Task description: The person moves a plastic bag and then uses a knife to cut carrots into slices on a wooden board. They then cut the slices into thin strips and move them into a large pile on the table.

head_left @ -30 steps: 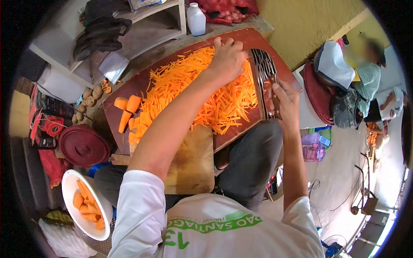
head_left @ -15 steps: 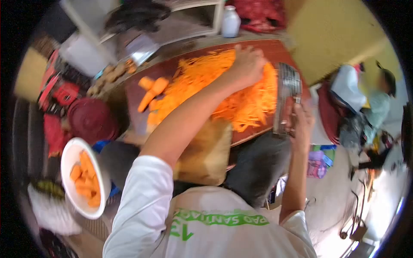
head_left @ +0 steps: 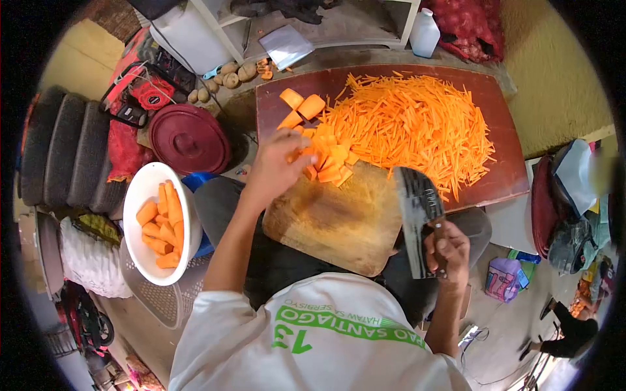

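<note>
Gripping broad metal cleaver [head_left: 415,212], right hand [head_left: 452,253]

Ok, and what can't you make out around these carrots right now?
All in the head view:
- Whether the left hand grips a piece: its fingertips overlap the carrot slices.
- Part of the cleaver: covered by the right hand.
- Much of the red board: buried under the shredded carrot heap.
- The white bowl's bottom: hidden by carrots.
- The red mesh sack's top: cut off by the upper edge.
</note>
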Available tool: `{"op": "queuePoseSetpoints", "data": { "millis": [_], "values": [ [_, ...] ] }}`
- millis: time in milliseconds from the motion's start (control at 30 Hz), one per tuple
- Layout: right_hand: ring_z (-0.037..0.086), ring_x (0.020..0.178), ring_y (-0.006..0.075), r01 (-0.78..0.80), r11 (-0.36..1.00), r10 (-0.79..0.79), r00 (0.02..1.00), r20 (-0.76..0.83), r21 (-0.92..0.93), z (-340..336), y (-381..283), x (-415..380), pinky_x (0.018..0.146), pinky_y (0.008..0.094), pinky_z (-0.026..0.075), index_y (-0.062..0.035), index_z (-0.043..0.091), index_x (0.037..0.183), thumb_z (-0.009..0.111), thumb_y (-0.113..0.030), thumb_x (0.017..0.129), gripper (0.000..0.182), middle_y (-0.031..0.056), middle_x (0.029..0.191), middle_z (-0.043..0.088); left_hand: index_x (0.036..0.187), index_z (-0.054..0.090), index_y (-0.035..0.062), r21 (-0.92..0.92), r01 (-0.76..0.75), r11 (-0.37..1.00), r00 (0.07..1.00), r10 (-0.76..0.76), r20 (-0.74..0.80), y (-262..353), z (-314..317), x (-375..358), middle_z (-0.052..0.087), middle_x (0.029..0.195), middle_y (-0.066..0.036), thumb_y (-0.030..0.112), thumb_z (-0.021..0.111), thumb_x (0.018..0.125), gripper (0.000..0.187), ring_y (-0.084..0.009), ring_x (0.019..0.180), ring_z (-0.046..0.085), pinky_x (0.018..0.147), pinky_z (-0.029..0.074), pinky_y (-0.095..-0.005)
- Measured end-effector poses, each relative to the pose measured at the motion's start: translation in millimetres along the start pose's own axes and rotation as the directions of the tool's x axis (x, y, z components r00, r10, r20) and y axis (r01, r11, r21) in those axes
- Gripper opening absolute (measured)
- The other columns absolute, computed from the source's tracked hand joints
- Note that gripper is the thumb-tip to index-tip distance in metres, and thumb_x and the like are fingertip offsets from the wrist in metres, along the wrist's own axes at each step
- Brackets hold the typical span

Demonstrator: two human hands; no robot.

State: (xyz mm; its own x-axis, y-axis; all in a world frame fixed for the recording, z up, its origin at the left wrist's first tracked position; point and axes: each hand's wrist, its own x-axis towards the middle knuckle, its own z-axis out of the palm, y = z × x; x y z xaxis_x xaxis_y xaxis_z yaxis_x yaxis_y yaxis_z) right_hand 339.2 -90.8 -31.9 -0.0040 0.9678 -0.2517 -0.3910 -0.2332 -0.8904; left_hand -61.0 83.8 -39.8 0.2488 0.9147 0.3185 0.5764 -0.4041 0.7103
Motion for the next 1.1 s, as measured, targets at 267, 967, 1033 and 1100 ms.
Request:
{"op": "queuePoseSetpoints", "data": {
  "millis": [267,967,1033,1100],
  "values": [
    [0.057,0.059,0.0084,-0.101,0.994,0.104,0.99,0.1,-0.035,35.4,18.3,1.8,0.048,0.0205,0.043,0.01,0.066,0.137,0.079,-0.019,0.096,0.052,0.0091,0.088,0.069,0.129,0.076,0.0101,0.403,-0.06,0.913,0.995,0.087,-0.048,25.0,13.2,-45.0,0.06,0.139,-0.017,0.035,0.096,0.072,0.065,-0.0394,0.133,0.054,0.109,0.037,-0.0551],
    [0.057,0.061,0.0077,-0.13,0.967,0.135,0.991,0.011,-0.219,51.6,32.1,-13.0,0.053,0.0232,0.045,0.0075,0.065,0.141,0.075,-0.016,0.099,0.049,0.0033,0.09,0.068,0.11,0.073,0.0072,0.417,-0.376,0.828,0.926,0.32,0.199,48.6,46.5,-56.0,0.069,0.101,-0.01,0.02,0.077,0.085,0.029,-0.0291,0.11,0.063,0.106,0.037,-0.0602],
    [0.056,0.061,0.0073,-0.123,0.958,0.131,0.991,0.012,-0.26,55.5,29.9,-14.5,0.053,0.023,0.045,0.0066,0.065,0.142,0.075,-0.016,0.1,0.049,0.0017,0.091,0.068,0.112,0.072,0.0073,0.423,-0.358,0.832,0.933,0.303,0.195,48.8,59.6,-71.1,0.069,0.101,-0.01,0.02,0.079,0.085,0.031,-0.0295,0.109,0.062,0.105,0.037,-0.0595],
    [0.055,0.06,0.0068,-0.11,0.948,0.122,0.992,0.02,-0.3,60.7,27.1,-16.1,0.054,0.0228,0.044,0.0057,0.065,0.143,0.075,-0.015,0.1,0.049,0.0001,0.091,0.067,0.112,0.072,0.0072,0.381,-0.303,0.873,0.953,0.283,0.11,53.3,66.5,-85.9,0.068,0.099,-0.01,0.02,0.081,0.084,0.032,-0.03,0.108,0.063,0.104,0.036,-0.0587]
  ]
}}
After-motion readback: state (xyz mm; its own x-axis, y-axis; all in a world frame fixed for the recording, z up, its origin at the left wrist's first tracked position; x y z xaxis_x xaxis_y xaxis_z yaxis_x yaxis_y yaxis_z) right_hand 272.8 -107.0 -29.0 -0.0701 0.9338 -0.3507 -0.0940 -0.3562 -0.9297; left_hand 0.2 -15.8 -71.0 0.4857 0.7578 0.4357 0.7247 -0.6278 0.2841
